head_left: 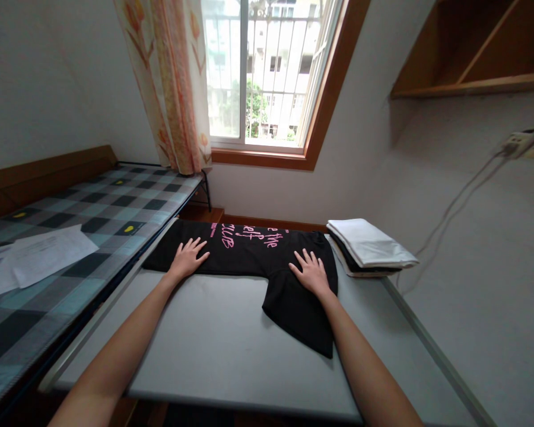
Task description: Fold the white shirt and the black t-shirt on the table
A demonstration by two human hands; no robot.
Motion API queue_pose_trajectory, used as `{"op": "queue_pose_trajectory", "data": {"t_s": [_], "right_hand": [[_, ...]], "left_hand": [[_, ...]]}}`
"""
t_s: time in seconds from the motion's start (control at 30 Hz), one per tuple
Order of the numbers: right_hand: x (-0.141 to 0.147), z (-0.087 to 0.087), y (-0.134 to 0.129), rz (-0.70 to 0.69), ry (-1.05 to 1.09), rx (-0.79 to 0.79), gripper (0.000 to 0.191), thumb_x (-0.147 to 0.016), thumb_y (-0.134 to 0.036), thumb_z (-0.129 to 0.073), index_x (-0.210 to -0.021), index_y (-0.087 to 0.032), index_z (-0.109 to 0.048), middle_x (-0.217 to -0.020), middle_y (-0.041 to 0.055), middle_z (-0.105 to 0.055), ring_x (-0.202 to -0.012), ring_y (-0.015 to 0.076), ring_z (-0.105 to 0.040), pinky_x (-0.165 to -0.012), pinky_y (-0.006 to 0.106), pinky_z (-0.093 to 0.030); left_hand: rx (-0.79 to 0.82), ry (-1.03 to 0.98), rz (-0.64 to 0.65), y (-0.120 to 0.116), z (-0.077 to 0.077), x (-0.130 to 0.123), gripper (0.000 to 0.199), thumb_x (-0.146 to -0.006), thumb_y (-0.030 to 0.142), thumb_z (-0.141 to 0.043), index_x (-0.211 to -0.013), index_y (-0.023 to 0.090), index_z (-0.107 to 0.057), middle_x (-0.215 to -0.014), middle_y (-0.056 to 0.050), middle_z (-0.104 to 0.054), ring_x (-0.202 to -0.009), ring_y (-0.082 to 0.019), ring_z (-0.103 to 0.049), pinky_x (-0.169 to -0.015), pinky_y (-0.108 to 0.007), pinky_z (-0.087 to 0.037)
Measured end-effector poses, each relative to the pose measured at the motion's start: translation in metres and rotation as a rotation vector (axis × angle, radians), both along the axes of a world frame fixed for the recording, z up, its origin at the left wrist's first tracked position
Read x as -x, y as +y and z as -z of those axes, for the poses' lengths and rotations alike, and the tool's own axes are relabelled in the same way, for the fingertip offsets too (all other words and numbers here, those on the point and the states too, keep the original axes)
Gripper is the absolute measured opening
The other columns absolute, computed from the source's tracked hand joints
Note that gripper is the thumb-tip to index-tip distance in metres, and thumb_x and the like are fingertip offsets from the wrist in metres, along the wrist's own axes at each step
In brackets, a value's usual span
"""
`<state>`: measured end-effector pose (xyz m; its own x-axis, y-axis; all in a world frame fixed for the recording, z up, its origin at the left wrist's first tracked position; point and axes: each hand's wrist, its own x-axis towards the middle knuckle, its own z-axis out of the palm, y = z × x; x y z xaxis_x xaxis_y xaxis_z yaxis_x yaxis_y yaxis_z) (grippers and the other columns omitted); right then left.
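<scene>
A black T-shirt [244,255] with pink lettering lies sideways on the pale table [213,344], its hem to the left and one sleeve pointing toward me. Only part of the lettering shows, at the far edge of the shirt, which looks folded there. My left hand [188,258] rests on the shirt near the hem, fingers spread. On the shoulder part, just above the sleeve, my right hand [310,273] lies flat with its fingers apart. Neither hand grips the cloth.
A stack of folded clothes [369,246], white on top, sits at the table's far right. Left of the table is a bed with a checked mattress [115,204] and loose papers [48,255]. Cables [454,201] hang along the right wall, below a wooden shelf [471,86].
</scene>
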<state>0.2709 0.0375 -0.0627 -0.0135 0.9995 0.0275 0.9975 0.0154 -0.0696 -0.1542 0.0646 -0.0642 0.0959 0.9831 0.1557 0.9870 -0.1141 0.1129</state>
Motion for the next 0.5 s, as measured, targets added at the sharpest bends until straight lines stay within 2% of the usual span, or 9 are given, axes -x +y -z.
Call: {"op": "queue_pose_trajectory", "data": {"t_s": [0.5], "right_hand": [[0.0001,0.0,0.0,-0.001,0.002,-0.002,0.063,-0.094,-0.06,-0.032,-0.15,-0.03,-0.032,-0.159,0.0052,-0.023,-0.146,0.0273,-0.018,-0.116,0.046,-0.016]], "left_hand": [[-0.007,-0.001,0.0,-0.0002,0.001,0.0002,0.056,-0.094,0.052,-0.038,-0.142,0.025,-0.046,-0.152,-0.007,-0.038,-0.142,-0.029,-0.029,-0.115,-0.051,-0.022]]}}
